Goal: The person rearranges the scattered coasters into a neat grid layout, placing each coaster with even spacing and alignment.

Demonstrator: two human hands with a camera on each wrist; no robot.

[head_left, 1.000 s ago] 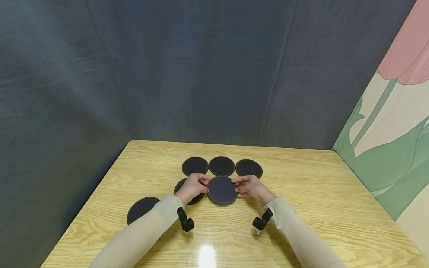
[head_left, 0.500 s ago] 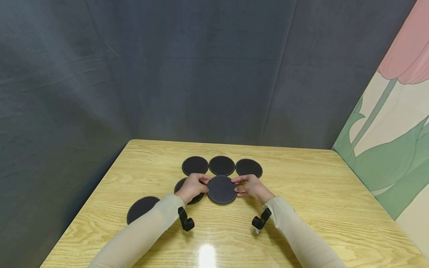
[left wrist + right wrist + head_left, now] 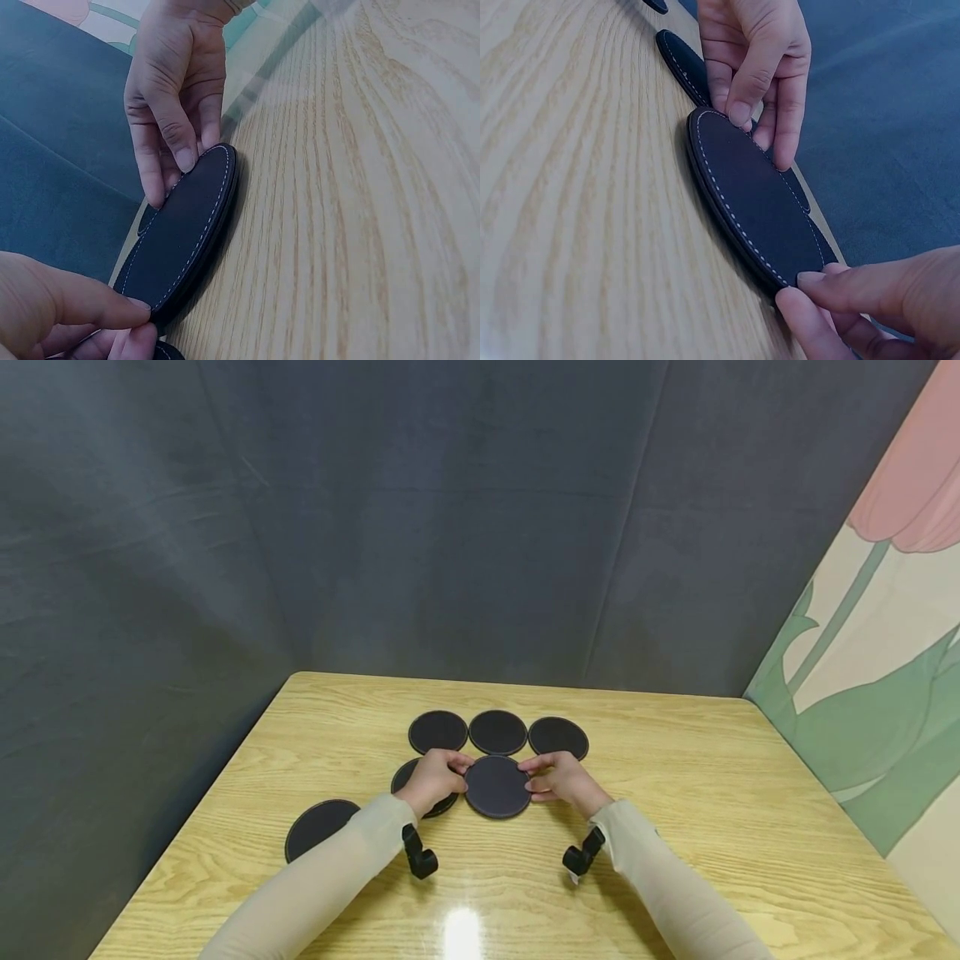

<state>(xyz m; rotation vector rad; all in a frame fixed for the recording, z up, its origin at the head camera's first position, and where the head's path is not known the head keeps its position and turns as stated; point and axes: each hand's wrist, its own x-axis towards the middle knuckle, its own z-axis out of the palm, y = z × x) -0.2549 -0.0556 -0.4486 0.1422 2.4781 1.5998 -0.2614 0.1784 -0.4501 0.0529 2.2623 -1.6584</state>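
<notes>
Between my two hands is a round black coaster point(image 3: 497, 787) with pale stitching round its rim, just in front of the back row of coasters. My left hand point(image 3: 433, 778) pinches its left edge, thumb on top in the left wrist view. At the opposite edge my right hand point(image 3: 564, 777) pinches it between thumb and fingers. The coaster's edge point(image 3: 731, 217) looks thick and layered in the right wrist view, close over the wood. A second coaster point(image 3: 405, 773) lies partly hidden under my left hand.
Three more black coasters, left point(image 3: 437, 732), middle point(image 3: 497, 732) and right point(image 3: 558, 737), lie in a row farther back. Another coaster point(image 3: 318, 828) lies at the left, partly behind my sleeve. A dark curtain point(image 3: 465, 527) hangs behind the wooden table point(image 3: 697, 793).
</notes>
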